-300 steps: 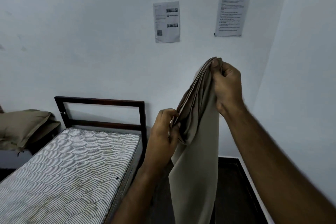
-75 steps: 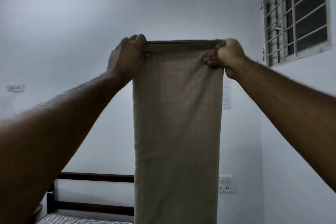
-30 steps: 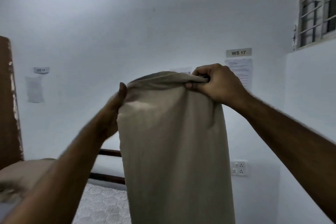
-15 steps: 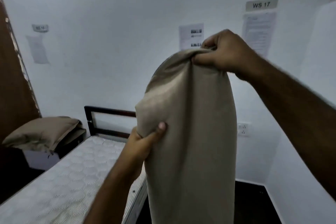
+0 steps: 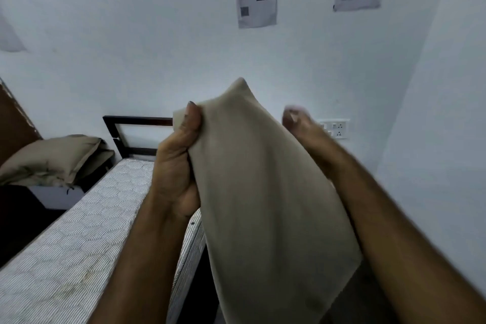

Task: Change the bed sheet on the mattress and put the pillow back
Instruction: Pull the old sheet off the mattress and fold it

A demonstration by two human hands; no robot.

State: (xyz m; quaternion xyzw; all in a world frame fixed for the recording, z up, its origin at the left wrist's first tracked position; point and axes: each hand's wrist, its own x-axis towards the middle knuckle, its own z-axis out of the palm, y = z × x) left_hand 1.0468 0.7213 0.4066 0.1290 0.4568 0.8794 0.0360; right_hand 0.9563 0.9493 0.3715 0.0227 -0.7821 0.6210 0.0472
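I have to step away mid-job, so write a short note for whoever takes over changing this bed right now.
Left hand: grip shut on the folded sheet near its top edge, held up in the air.
Right hand: behind the sheet, blurred; cannot tell if it grips.
Mattress: bare on the bed frame, no sheet on it.
Pillow: off the bed, on the stand beside the head end.
Done: old sheet off, fresh one in hand.
Left: unfold, spread and tuck the sheet, then put the pillow back.

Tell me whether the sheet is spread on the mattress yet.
Not yet. The beige sheet hangs bunched in the air from the left hand; the mattress lies bare, its quilted striped top showing.
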